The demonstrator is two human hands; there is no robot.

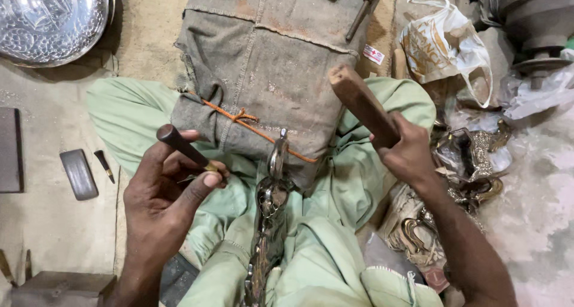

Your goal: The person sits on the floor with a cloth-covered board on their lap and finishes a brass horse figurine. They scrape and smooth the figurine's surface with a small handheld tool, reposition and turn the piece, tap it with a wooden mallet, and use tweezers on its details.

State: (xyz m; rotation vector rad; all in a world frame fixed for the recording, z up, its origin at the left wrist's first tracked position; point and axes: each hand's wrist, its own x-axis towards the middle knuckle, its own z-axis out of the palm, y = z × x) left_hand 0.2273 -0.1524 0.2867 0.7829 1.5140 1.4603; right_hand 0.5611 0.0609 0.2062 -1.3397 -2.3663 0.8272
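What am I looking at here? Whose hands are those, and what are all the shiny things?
This one picture comes from a camera worn on a person's head, looking down at their own lap. The person sits on the floor in pale green clothes. Their left hand pinches a small tool with a dark wooden handle. Their right hand grips a thick wooden stick, raised up. Between the knees lies a long shiny metal piece with patterns on it, its tip resting against a grey cloth sack tied with orange string. At top left is a round shiny metal tray. On the right lies a heap of more shiny metal pieces and a white plastic bag. A dark flat block lies on the left.
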